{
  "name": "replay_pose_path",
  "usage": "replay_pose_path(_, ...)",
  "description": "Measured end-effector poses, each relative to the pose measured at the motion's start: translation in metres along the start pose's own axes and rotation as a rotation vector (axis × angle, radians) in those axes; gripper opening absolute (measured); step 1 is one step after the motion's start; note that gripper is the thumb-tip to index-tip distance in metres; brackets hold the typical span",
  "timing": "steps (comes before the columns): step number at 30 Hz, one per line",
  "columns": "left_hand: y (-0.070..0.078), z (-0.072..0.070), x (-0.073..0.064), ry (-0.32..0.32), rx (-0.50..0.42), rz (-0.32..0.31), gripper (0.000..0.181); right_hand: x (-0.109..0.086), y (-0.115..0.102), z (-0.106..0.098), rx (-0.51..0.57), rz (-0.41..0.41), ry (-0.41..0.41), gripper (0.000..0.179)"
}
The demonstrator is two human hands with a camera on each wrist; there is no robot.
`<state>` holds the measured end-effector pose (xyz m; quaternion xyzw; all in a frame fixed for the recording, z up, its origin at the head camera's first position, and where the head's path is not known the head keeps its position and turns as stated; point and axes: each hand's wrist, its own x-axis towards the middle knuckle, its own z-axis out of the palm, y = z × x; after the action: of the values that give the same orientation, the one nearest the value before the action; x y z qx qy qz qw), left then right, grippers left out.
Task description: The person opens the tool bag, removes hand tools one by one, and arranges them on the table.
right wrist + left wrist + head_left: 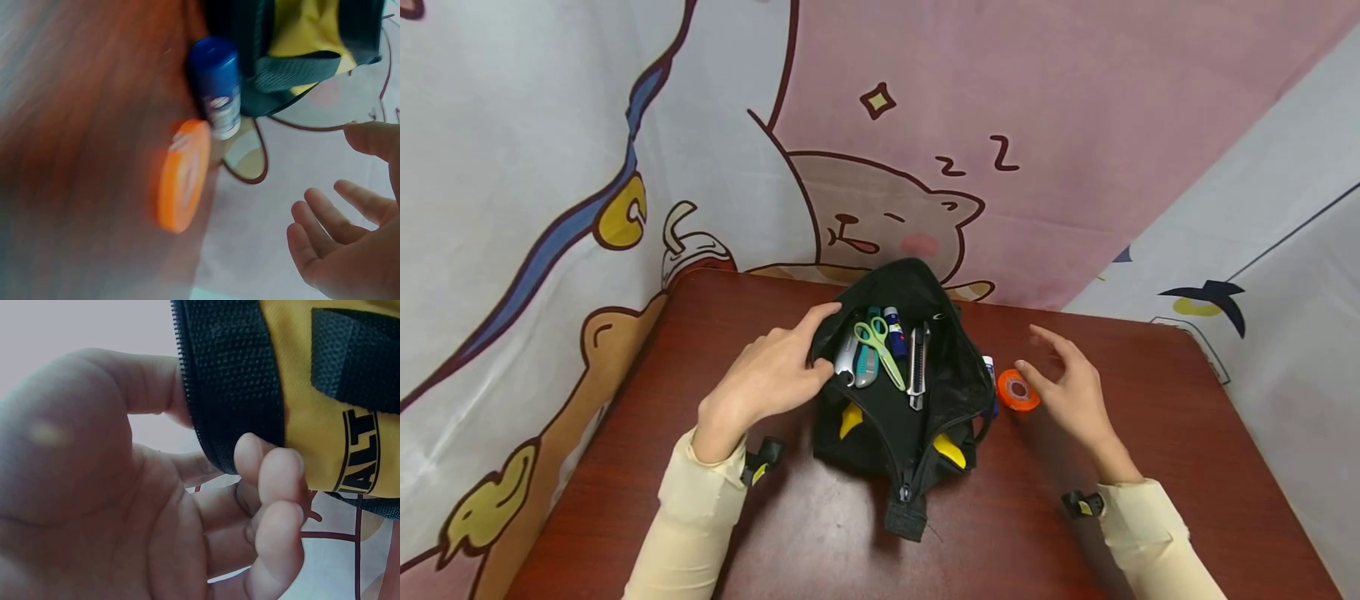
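Note:
My left hand grips the left rim of an open black tool bag, thumb and fingers on either side of the zippered edge. In the left wrist view, the fingertips touch the bag's black and yellow side. Inside the bag lie green-handled scissors, a box cutter, a teal-handled tool and a blue glue stick. My right hand hovers with loosely bent fingers, holding nothing. Beside it is an orange roll of tape, apart from the fingers.
A blue and white tube, like a glue stick, stands against the bag's right side, partly hidden in the head view. Everything rests on a dark red-brown table. A cartoon-printed cloth hangs behind it.

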<state>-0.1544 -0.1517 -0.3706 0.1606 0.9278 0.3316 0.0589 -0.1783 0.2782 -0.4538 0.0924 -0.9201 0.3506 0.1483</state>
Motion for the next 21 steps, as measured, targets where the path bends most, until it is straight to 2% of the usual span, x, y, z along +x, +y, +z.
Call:
replay_pose_path(8,-0.001,0.0,-0.001,-0.003,-0.007,-0.001,0.079,0.011,-0.044,0.003,0.104,-0.074,0.136,0.058)
replay_pose_path(14,-0.002,0.0,-0.002,-0.002,-0.009,0.0,0.079,0.019,-0.078,0.004,0.198,-0.149,0.154,0.057)
replay_pose_path(21,0.0,0.0,-0.001,-0.002,-0.004,0.006,0.08,0.021,-0.1,0.01,0.256,-0.215,0.154,0.059)
